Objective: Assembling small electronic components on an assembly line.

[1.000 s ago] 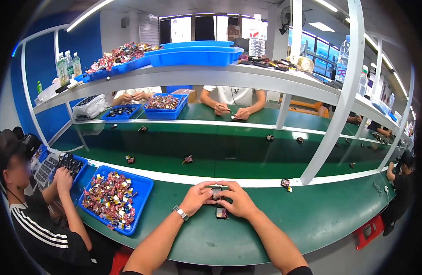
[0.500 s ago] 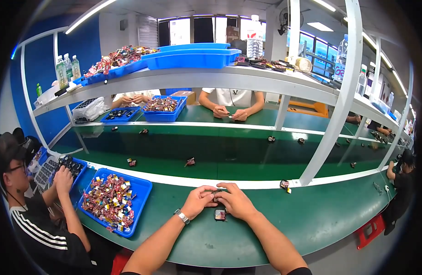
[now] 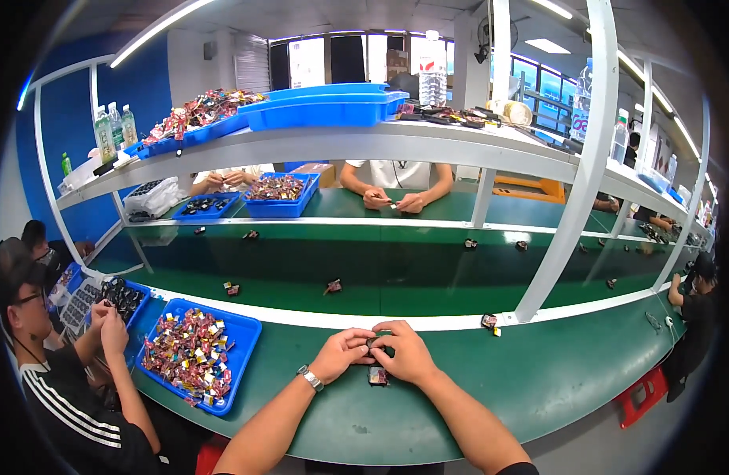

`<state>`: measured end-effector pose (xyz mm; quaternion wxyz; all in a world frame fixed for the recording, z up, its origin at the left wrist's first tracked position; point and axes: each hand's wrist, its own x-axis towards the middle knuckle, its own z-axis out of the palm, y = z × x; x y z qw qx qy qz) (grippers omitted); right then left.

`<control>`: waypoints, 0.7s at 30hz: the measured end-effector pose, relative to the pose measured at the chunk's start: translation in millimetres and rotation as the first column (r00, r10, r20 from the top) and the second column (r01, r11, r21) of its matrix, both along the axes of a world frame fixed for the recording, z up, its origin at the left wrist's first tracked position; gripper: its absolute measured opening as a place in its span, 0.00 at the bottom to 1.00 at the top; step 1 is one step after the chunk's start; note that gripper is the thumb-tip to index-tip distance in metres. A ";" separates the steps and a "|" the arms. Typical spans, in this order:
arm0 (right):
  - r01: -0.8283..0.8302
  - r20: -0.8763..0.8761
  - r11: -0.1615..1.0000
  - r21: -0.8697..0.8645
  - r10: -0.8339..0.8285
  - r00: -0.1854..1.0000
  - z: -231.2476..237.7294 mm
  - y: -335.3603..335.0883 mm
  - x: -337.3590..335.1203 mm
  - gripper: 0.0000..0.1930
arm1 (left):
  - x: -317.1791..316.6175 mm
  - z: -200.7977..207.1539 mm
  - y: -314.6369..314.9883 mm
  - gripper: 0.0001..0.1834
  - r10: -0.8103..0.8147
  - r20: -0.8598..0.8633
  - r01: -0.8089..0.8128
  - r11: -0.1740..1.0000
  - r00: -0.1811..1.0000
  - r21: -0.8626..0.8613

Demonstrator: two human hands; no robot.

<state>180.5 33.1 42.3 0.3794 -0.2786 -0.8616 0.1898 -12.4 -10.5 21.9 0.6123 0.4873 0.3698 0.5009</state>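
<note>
Hands pinched together on a small dark part [image 3: 378,345]: left hand [image 3: 345,354] and right hand [image 3: 407,354] both closed on it; second dark part [image 3: 377,376] just below; blue tray [image 3: 236,366] left of them.

Both hands [image 3: 378,354] drew nearer, small part [image 3: 377,376] now beneath them.

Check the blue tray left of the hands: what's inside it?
The blue tray holds a loose heap of small parts in red, white, yellow and dark colours, spread over most of its floor. Whatever lies beneath the heap is covered. A bare blue strip shows along the right wall.
</note>
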 end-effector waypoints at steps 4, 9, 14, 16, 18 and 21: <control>-0.096 0.000 0.993 -0.066 0.096 0.995 4.2 -0.5 5.7 0.06 | 1.5 0.9 -0.4 0.16 0.007 -0.017 -0.007 1.000 1.000 -0.027; -0.098 -0.003 0.994 -0.051 0.098 0.995 1.7 -0.5 6.1 0.06 | 2.2 2.7 -0.3 0.15 0.018 -0.063 -0.020 0.999 0.998 -0.030; -0.011 -0.064 1.000 -0.015 0.010 0.998 -5.9 -2.0 0.5 0.06 | 1.3 -1.3 -0.2 0.15 0.028 -0.012 -0.028 0.999 1.000 -0.024; 0.011 -0.088 1.000 0.006 -0.010 0.996 -6.7 -3.4 -1.4 0.05 | 1.3 -1.8 0.1 0.16 0.031 0.000 -0.031 0.999 1.000 -0.024; 0.013 -0.072 1.000 -0.012 -0.013 0.997 -6.3 -3.9 -2.1 0.06 | 0.1 -2.4 0.5 0.16 0.025 0.003 -0.025 1.000 1.000 -0.016; -0.018 -0.070 1.000 0.015 0.019 0.997 -7.0 -2.5 -1.9 0.06 | -1.3 -4.3 1.9 0.15 0.025 0.002 -0.025 1.000 1.000 -0.014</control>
